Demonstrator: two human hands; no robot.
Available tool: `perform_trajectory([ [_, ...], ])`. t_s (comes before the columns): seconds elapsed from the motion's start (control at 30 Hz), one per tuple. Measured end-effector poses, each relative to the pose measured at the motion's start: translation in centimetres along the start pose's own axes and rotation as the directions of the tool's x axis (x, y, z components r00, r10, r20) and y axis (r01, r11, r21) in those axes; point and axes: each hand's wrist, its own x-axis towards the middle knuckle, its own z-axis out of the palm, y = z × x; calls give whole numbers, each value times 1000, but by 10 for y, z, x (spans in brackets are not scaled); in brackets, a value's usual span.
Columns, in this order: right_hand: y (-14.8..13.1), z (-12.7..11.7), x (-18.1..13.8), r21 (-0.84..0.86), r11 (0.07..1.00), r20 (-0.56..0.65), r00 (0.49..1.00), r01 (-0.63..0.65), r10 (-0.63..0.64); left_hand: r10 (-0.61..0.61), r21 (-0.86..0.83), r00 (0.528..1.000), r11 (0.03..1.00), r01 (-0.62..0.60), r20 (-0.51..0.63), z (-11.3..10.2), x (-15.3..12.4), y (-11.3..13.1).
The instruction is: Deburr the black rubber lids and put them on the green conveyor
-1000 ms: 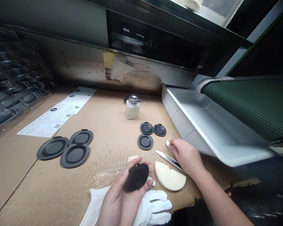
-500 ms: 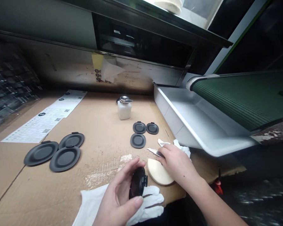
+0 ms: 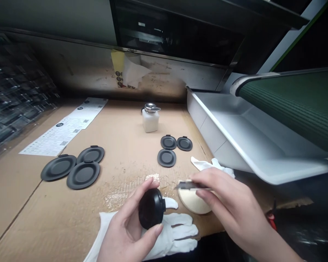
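black case [image 3: 150, 209] gripped by left hand [image 3: 127, 233], knife [image 3: 188, 185] pinched by right hand [image 3: 232, 198]; metal-topped bottle [image 3: 150, 122] left of white bin [image 3: 207, 125]

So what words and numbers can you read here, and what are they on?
None that I can read.
Papers: rows of print, too small to read.
Round black marks on them: too small to read.
Square codes on them: no readable words.
Yellow sheet at the back: dark round shapes, no readable words.
Knife: too blurred to tell.
Black case and bottle: no writing that I can see.
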Motion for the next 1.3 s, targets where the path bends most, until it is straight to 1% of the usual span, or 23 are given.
perform_trajectory([
  [0.07,-8,-7,-1,-138,984,39,993,112,-107,-1,15,1000,1000,1,-5,1,0,-1],
  [0.13,-13,-9,-3,-270,947,73,984,175,-161,-9,35,1000,999,9,-7,1,-1,-2],
  [0.2,-15,-9,-3,-344,912,108,974,225,-199,-11,60,1000,998,12,-19,0,0,-2],
  [0.27,-17,-8,-3,-382,889,131,967,252,-218,-13,94,1000,995,13,2,-2,2,-3],
  [0.37,-20,-9,-1,-386,883,147,963,267,-227,-9,159,997,987,-4,81,-5,2,-3],
  [0.4,-21,-9,0,-376,887,151,962,268,-227,0,176,997,984,-15,81,-5,2,-4],
  [0.53,-24,-9,3,-372,885,136,960,279,-245,25,203,1000,979,-24,-4,0,-2,-3],
  [0.63,-25,-7,4,-390,873,146,956,291,-254,26,212,1000,977,-26,3,0,-3,-4],
  [0.73,-25,-7,5,-400,865,158,953,302,-259,44,224,997,973,-56,60,-3,-1,-6],
  [0.9,-27,-10,5,-404,844,172,936,352,-308,84,238,993,966,-103,87,-10,2,-9],
  [1.0,-27,-9,6,-397,848,181,935,352,-303,92,273,979,952,-140,181,-14,4,-11],
  [1.07,-26,-9,6,-388,855,184,938,344,-293,98,286,973,945,-156,207,-16,4,-11],
  [1.2,-26,-12,6,-385,866,176,946,320,-271,102,268,984,953,-138,143,-14,4,-11],
  [1.3,-24,-14,6,-405,867,137,956,292,-258,110,273,982,950,-149,154,-14,4,-12],
])
